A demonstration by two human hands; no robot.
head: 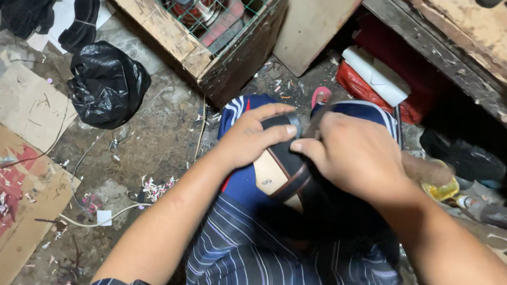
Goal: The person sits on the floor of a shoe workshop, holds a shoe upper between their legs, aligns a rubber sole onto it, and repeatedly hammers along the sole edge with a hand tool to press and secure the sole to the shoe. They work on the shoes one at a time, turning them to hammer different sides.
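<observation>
Sitting over the littered floor, the person holds a dark shoe upside down on the lap, its tan sole facing up. The left hand has its fingers wrapped around the shoe's end; the right hand presses on it, fingers curled. A black bag lies beside a wooden crate.

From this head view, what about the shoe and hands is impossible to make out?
- Shoe: its front end, covered by both hands; its rear, lost in shadow over the lap.
- Right hand: fingertips curled under, so any tool is hidden.
- Left hand: palm side, pressed on the shoe.
- Crate: contents blurred behind mesh, cut by the top edge.
</observation>
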